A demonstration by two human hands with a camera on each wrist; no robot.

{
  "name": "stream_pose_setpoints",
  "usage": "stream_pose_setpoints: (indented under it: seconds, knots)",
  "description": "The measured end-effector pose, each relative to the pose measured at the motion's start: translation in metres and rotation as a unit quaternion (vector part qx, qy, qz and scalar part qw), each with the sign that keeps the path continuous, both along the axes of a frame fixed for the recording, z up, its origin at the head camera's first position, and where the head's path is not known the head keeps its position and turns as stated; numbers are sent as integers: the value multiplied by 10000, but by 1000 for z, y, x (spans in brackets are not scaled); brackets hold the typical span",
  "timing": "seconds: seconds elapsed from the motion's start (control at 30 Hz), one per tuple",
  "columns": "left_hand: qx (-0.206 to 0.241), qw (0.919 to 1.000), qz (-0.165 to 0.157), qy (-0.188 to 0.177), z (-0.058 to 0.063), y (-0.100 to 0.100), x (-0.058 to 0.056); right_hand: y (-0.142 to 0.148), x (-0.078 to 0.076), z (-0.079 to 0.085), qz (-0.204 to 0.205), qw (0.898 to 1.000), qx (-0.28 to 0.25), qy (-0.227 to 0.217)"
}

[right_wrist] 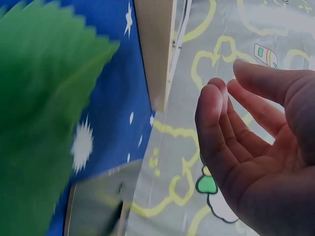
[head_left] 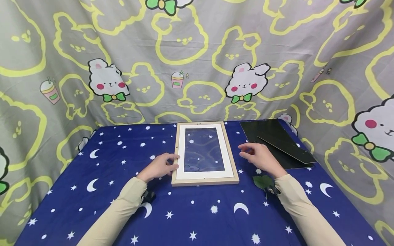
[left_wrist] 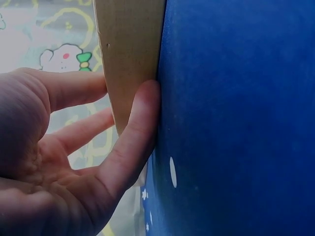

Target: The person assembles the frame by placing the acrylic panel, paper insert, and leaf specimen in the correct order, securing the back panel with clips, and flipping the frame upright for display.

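A light wooden picture frame point(head_left: 235, 167) lies on the table with a white mat point(head_left: 203, 175) inside it. Blue star-patterned cloth and faint curtain outlines show in the mat's opening. My left hand point(head_left: 160, 166) is at the frame's left side, fingertips touching the wood; in the left wrist view one finger point(left_wrist: 140, 113) lies along the side face of the frame point(left_wrist: 130, 44). To the right of the frame, my right hand point(head_left: 258, 156) hovers with loosely bent fingers, holding nothing. The right wrist view shows its thumb and fingertips point(right_wrist: 210, 101) apart from the frame's edge point(right_wrist: 156, 59).
Two black boards point(head_left: 264, 128) lie overlapped at the back right, the upper one point(head_left: 287, 150) slanted. A green leaf point(head_left: 262, 181) is beside my right wrist. Blue star-and-moon cloth point(head_left: 212, 225) covers the table, and a patterned curtain point(head_left: 197, 71) hangs behind and along both sides.
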State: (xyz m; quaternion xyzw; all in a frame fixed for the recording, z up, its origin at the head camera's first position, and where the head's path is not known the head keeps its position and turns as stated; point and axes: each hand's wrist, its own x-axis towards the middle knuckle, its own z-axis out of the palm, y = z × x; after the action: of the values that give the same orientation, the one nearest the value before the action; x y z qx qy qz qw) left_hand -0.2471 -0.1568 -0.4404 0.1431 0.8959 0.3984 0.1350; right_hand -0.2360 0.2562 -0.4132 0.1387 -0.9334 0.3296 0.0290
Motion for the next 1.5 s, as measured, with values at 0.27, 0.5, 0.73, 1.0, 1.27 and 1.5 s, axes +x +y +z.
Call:
stream_pose_setpoints:
  seconds: [0.27,0.5,0.73,1.0,1.27,1.5]
  knots:
    - [-67,10000,-6,-36,3,1,0,35,21,4,-83,9994,195,257]
    - [-103,9999,71,-82,1,1,0,59,41,2,-127,9983,420,379]
    - [-71,9999,91,-49,0,0,2,74,59,-2,-121,9980,547,303]
    - [-64,9999,77,-13,0,0,2,83,71,-7,-16,9978,664,38]
    - [-14,10000,50,-54,0,0,1,86,77,-14,-48,9953,839,-477]
    - [-80,10000,39,3,-2,-1,0,83,78,-18,35,9950,789,-618]
